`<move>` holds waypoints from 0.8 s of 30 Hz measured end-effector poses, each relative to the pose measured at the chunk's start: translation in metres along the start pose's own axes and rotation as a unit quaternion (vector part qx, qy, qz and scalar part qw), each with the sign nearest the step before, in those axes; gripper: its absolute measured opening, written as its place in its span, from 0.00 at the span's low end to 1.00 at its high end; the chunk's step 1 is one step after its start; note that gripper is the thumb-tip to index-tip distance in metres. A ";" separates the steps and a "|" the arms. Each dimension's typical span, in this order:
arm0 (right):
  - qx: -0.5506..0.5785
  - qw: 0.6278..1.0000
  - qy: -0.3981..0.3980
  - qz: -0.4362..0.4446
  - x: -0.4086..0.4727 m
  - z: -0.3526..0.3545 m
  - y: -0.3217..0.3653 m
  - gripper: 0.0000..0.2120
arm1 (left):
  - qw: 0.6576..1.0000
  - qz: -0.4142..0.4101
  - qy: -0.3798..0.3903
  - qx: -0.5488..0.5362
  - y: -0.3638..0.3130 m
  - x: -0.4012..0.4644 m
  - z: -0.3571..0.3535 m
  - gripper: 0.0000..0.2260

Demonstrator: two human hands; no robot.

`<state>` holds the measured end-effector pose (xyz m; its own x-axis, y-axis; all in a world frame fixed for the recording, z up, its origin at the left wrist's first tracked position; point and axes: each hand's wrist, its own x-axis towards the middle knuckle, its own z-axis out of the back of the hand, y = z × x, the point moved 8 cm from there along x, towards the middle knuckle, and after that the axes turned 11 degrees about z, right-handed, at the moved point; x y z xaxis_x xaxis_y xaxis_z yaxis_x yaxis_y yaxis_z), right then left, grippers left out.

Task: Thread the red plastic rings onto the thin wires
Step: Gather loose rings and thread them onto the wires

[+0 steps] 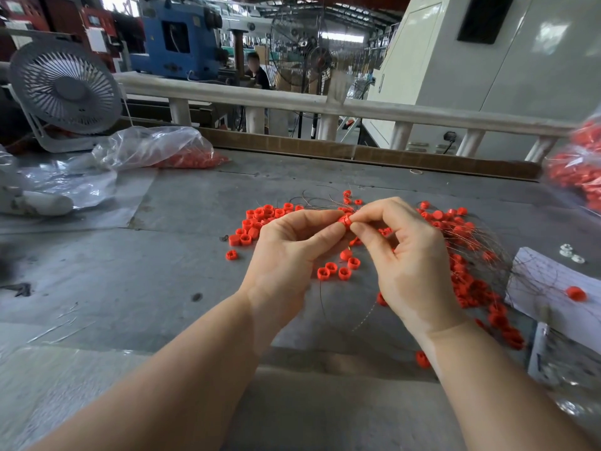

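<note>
My left hand (289,242) pinches a red plastic ring (344,220) between thumb and forefinger above the grey table (130,271). My right hand (406,255) meets it from the right, fingertips pinched at the ring; a thin wire (322,301) hangs down below the hands. Loose red rings (260,219) lie scattered behind and under my hands. To the right, a heap of rings on wires (471,281) spreads out. A bundle of thin wires (318,198) lies behind my hands.
A clear bag of red rings (182,154) lies at the back left near a grey table fan (65,86). Another bag of rings (579,167) sits at the right edge. White paper (546,288) with one ring lies right. A railing (292,102) borders the table's far side.
</note>
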<state>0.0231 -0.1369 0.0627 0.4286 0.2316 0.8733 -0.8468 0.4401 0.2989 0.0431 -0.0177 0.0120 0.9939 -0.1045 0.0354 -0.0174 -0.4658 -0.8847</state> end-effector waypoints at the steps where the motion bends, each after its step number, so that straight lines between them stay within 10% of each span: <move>1: 0.004 1.000 -0.004 0.000 0.000 0.000 0.000 0.02 | 1.000 -0.001 0.002 -0.001 0.000 0.000 0.000 0.09; 24: -0.003 1.000 -0.005 0.005 0.002 0.004 0.002 0.02 | 1.000 -0.020 0.013 0.011 -0.004 -0.001 0.000 0.07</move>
<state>0.0205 -0.1389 0.0663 0.4162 0.2267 0.8805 -0.8493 0.4427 0.2875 0.0425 -0.0162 0.0153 0.9905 -0.1093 0.0837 0.0256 -0.4511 -0.8921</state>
